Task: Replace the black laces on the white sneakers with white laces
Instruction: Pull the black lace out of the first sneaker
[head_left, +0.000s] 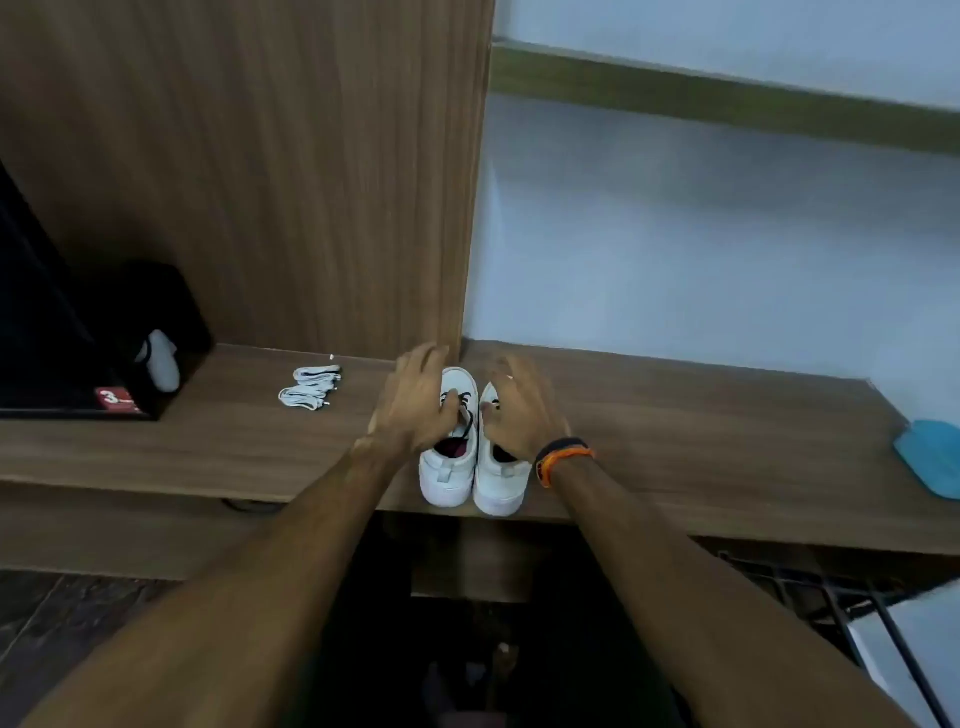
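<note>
Two white sneakers stand side by side on the wooden desk (675, 447), heels toward me: the left sneaker (448, 467) and the right sneaker (501, 483). Black laces (464, 410) show on the left one. My left hand (415, 400) hovers over the left sneaker's left side with fingers spread, thumb near the laces. My right hand (519, 410) is over the right sneaker, fingers relaxed, covering most of its laces. Two bundles of white laces (311, 387) lie on the desk to the left of the shoes.
A black box (78, 364) with a red label stands at the desk's left end, a white object (162, 361) beside it. A wooden panel (260, 182) rises behind. A blue item (930, 457) lies at the right edge. A black metal rack (857, 613) is below right.
</note>
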